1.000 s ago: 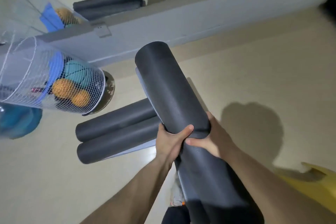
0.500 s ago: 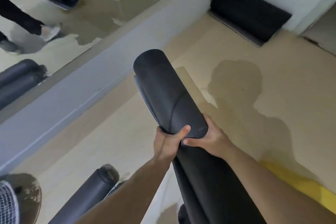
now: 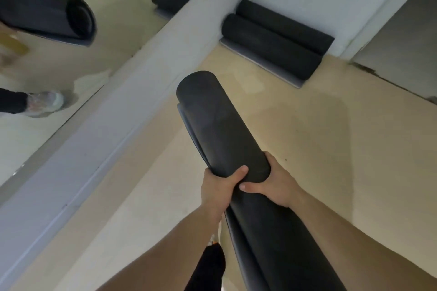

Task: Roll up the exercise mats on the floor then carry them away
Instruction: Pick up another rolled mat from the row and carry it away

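Both hands, left hand [image 3: 221, 188] and right hand [image 3: 275, 185], hold a firm grip round the rolled mat [image 3: 224, 130] at frame centre, best kept level and tight until laid beside the two stored rolls [image 3: 274, 39] against the wall, upper right.

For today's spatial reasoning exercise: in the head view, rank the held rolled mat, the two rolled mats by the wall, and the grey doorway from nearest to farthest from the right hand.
1. Held rolled mat: gripped by the right hand.
2. Two rolled mats by the wall: ahead, on the floor.
3. Grey doorway: far right, beyond them.
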